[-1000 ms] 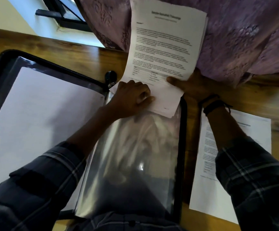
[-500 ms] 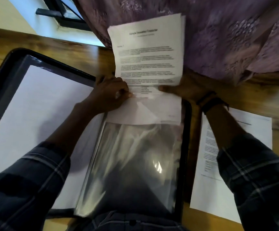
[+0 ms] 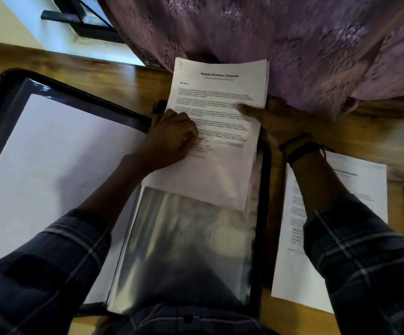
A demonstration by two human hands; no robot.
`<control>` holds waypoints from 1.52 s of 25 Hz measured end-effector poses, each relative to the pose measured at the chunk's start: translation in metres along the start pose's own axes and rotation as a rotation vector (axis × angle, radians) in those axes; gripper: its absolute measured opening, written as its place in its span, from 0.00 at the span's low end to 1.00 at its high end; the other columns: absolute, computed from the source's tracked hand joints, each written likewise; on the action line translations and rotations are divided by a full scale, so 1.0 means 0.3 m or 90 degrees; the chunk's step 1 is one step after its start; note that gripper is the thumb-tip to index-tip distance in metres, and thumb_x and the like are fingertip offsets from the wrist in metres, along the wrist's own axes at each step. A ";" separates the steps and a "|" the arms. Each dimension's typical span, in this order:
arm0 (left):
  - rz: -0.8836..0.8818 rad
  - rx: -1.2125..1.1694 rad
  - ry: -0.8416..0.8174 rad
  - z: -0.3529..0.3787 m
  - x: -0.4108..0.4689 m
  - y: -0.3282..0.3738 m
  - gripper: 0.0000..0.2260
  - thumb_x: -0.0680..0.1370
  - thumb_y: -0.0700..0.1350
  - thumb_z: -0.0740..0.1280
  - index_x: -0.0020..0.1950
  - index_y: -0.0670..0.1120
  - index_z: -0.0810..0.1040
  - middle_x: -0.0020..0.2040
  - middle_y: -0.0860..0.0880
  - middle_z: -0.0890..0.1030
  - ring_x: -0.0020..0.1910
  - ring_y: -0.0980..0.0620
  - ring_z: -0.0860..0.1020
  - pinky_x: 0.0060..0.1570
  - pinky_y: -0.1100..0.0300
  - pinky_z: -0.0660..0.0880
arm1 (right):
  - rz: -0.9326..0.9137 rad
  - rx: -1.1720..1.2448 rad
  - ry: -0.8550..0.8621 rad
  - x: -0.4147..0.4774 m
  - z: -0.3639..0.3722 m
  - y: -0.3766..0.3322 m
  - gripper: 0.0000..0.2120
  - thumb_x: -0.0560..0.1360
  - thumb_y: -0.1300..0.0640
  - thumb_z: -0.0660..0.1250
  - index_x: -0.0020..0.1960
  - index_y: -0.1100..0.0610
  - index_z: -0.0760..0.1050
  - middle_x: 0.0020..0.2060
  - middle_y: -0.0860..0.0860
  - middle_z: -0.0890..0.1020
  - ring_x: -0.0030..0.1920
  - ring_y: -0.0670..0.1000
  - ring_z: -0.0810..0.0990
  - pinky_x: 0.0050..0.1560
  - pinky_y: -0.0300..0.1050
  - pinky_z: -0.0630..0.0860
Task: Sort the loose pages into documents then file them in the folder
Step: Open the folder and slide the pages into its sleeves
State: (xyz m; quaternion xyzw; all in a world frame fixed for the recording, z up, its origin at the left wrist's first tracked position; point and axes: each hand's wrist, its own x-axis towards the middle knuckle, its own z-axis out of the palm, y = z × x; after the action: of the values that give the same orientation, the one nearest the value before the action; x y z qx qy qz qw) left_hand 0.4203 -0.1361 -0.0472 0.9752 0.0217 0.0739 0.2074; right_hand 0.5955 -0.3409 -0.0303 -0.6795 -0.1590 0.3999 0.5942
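Since the earlier frame, the right hand (image 3: 278, 122) had been shifted further up the side of the stack of pages (image 3: 220, 93), and the stack had been drawn lower over the clear sleeve (image 3: 186, 250). The stack was gripped at its right edge, thumb laid on top, while the left hand (image 3: 172, 139) was curled at the left edge, where the sleeve's lip appeared to be pinched open. A sheen over the stack's lower part suggested it was already partly inside. From here a corner could be caught on the lip and the pages fanned or creased, should the mouth be let go or the push be skewed. In the open folder (image 3: 0, 97), the left pocket was filled by a white sheet (image 3: 51, 153); two other documents (image 3: 360, 184) were left on the bench (image 3: 365, 131) to the right.
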 end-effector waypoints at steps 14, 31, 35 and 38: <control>-0.040 0.032 -0.033 -0.015 -0.014 0.024 0.13 0.78 0.55 0.60 0.50 0.48 0.79 0.54 0.47 0.77 0.60 0.44 0.69 0.62 0.48 0.60 | -0.101 -0.610 -0.045 0.033 0.129 -0.047 0.16 0.74 0.52 0.72 0.58 0.60 0.81 0.56 0.53 0.82 0.57 0.51 0.80 0.58 0.43 0.76; -0.129 0.073 0.010 -0.019 -0.219 0.203 0.27 0.79 0.56 0.58 0.75 0.45 0.65 0.73 0.40 0.67 0.72 0.37 0.64 0.69 0.42 0.61 | -0.178 -0.670 0.091 -0.240 0.271 0.079 0.19 0.73 0.45 0.70 0.60 0.52 0.78 0.64 0.55 0.72 0.67 0.60 0.68 0.67 0.57 0.67; -0.124 0.060 -0.019 0.030 -0.386 0.301 0.30 0.80 0.60 0.54 0.78 0.46 0.60 0.78 0.41 0.61 0.77 0.40 0.57 0.73 0.40 0.57 | -0.191 -0.506 0.252 -0.373 0.349 0.143 0.31 0.72 0.57 0.71 0.73 0.56 0.65 0.77 0.61 0.52 0.76 0.62 0.54 0.73 0.50 0.57; -0.144 0.024 -0.050 0.048 -0.481 0.350 0.31 0.79 0.62 0.54 0.77 0.47 0.62 0.77 0.43 0.62 0.77 0.41 0.58 0.74 0.41 0.58 | -0.110 -0.384 0.377 -0.419 0.326 0.148 0.38 0.70 0.57 0.74 0.75 0.56 0.59 0.75 0.58 0.59 0.73 0.58 0.61 0.70 0.38 0.58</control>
State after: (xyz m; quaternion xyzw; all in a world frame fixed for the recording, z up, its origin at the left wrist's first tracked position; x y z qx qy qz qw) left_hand 0.2811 -0.2483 -0.0369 0.9724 0.1249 0.0114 0.1970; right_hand 0.4332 -0.3722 -0.0246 -0.8924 -0.1477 0.0716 0.4202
